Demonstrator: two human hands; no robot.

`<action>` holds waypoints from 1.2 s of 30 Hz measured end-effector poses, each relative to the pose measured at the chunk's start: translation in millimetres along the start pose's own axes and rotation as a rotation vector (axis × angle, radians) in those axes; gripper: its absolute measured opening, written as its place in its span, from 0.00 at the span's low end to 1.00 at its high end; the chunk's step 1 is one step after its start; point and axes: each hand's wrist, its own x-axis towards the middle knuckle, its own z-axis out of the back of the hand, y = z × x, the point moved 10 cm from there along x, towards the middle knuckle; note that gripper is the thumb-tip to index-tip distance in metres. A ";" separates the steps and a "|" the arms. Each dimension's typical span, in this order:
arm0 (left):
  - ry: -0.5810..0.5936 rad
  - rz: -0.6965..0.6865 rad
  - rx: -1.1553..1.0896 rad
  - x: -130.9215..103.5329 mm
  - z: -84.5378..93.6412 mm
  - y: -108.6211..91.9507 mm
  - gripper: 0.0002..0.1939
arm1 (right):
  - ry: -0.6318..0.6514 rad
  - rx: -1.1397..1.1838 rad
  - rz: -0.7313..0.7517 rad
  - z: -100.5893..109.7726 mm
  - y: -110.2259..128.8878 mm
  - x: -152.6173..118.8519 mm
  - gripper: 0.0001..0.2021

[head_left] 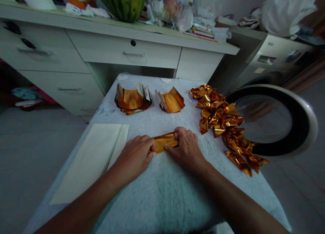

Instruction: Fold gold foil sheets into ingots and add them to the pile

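A strip of shiny gold foil paper, rolled or folded lengthwise, lies between my two hands near the middle of the cloth-covered table. My left hand pinches its left end, fingers curled over. At the right end my right hand grips it, thumb along the near edge and fingers behind. Beyond the hands stand two curved stacks of gold foil sheets, a larger left stack and a smaller right stack. Several twisted gold foil pieces are heaped to the right of my right hand.
Folded pale paper lies left of my left arm. Behind the table runs a white drawer desk bearing a watermelon and bags. On the right, a washing machine has its round door open against the table's side.
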 end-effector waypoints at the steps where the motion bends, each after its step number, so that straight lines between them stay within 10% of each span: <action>1: -0.002 0.000 0.002 -0.1 0.1 0.0 0.04 | -0.002 -0.006 -0.008 0.5 -3.1 0.2 0.23; 36: -0.010 -0.022 -0.011 -1.6 3.3 -3.7 0.05 | 0.074 0.159 0.015 11.7 -23.7 3.6 0.14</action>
